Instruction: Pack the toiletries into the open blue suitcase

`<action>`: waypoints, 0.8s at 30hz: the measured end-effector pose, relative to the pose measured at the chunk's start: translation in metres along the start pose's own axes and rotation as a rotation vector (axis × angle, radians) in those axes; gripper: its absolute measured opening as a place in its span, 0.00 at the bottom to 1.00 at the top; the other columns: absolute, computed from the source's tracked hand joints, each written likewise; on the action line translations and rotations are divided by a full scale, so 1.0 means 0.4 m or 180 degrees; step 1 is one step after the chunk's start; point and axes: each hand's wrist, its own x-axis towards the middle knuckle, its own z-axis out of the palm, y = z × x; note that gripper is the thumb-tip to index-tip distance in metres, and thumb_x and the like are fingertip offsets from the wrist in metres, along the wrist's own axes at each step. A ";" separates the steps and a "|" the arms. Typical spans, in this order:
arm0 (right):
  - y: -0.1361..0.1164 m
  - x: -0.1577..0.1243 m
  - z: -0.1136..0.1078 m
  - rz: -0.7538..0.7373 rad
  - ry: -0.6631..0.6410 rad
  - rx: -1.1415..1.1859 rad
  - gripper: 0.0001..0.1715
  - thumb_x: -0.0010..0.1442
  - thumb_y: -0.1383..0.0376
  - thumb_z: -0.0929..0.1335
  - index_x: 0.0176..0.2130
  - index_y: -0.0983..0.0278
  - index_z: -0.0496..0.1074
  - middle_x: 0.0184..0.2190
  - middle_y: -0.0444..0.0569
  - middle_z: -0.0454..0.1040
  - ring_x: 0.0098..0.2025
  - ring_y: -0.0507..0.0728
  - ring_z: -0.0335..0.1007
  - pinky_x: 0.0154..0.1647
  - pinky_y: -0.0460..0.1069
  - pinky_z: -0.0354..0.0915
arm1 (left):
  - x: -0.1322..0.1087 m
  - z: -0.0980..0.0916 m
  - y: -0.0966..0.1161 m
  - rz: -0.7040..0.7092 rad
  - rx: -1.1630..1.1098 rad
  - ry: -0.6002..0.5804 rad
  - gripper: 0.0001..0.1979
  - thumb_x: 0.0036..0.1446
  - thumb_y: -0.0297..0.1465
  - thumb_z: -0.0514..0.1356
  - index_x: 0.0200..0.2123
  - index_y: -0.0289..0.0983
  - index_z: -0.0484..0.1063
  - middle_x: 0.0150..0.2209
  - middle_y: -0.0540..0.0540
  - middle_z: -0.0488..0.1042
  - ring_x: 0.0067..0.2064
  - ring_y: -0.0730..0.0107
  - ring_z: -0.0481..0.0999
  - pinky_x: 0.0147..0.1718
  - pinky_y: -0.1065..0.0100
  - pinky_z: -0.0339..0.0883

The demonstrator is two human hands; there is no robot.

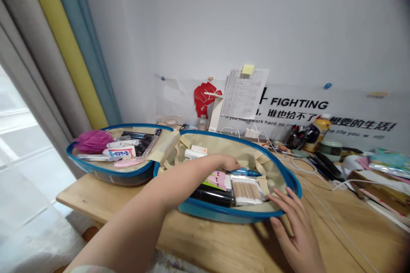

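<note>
A blue-rimmed case (237, 215) lies open in two halves on the desk. My left hand (229, 162) reaches into the right half, its fingers closed on a slim blue object (246, 172) whose kind I cannot make out. Just below that lies a clear pack of cotton swabs (246, 190), beside a black item (214, 195) and a pink-and-green packet (218, 180). My forearm hides part of this half. With fingers spread, my right hand (296, 232) rests at the case's right front rim.
In the left half are a purple bath puff (94, 141), a toothpaste box (121, 152) and a pink handled item (130, 162). A white lamp (216, 113) stands behind. Rightward on the desk (339, 226) are a yellow bottle (318, 132), a jar (330, 149) and white cables.
</note>
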 end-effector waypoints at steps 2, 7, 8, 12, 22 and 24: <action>0.000 0.001 0.003 0.0002 0.0051 0.0009 0.20 0.64 0.55 0.59 0.51 0.59 0.67 0.51 0.53 0.71 0.61 0.66 0.59 0.51 0.62 0.65 | -0.002 -0.013 -0.003 0.0001 -0.0057 0.0026 0.21 0.63 0.39 0.50 0.53 0.35 0.69 0.43 0.41 0.78 0.37 0.65 0.77 0.40 0.66 0.69; 0.007 -0.001 0.009 -0.0049 0.0087 0.0029 0.20 0.63 0.56 0.60 0.51 0.59 0.66 0.50 0.53 0.71 0.61 0.66 0.59 0.53 0.62 0.63 | -0.054 -0.116 -0.066 0.0145 -0.0257 0.0494 0.22 0.65 0.37 0.47 0.59 0.36 0.63 0.52 0.43 0.73 0.39 0.72 0.77 0.45 0.70 0.67; 0.009 -0.001 0.009 -0.0051 0.0077 0.0016 0.20 0.63 0.56 0.60 0.51 0.59 0.66 0.50 0.53 0.71 0.61 0.66 0.59 0.53 0.62 0.63 | -0.080 -0.145 -0.098 0.0181 -0.0311 0.0672 0.22 0.66 0.37 0.45 0.59 0.38 0.63 0.55 0.45 0.71 0.41 0.74 0.76 0.46 0.71 0.66; 0.014 -0.002 0.008 -0.0102 0.0022 -0.0051 0.20 0.63 0.57 0.59 0.51 0.61 0.66 0.51 0.54 0.71 0.62 0.67 0.57 0.54 0.62 0.63 | -0.249 -0.230 -0.304 -0.0407 -0.0217 0.1924 0.23 0.66 0.39 0.39 0.55 0.42 0.67 0.52 0.49 0.73 0.43 0.75 0.76 0.42 0.74 0.67; 0.017 -0.005 0.018 -0.0032 0.0114 0.0006 0.21 0.64 0.54 0.58 0.50 0.61 0.67 0.50 0.54 0.71 0.61 0.67 0.59 0.55 0.63 0.61 | -0.700 -0.134 -0.759 -0.2013 0.0560 0.1586 0.13 0.44 0.36 0.56 0.33 0.38 0.74 0.36 0.45 0.79 0.39 0.60 0.77 0.40 0.67 0.68; 0.019 -0.005 0.019 -0.0022 0.0099 0.0007 0.21 0.64 0.54 0.58 0.51 0.60 0.67 0.50 0.54 0.71 0.61 0.67 0.59 0.55 0.63 0.61 | -0.732 -0.111 -0.786 -0.2068 0.0649 0.1441 0.15 0.42 0.35 0.56 0.34 0.38 0.75 0.38 0.45 0.79 0.41 0.59 0.77 0.42 0.67 0.67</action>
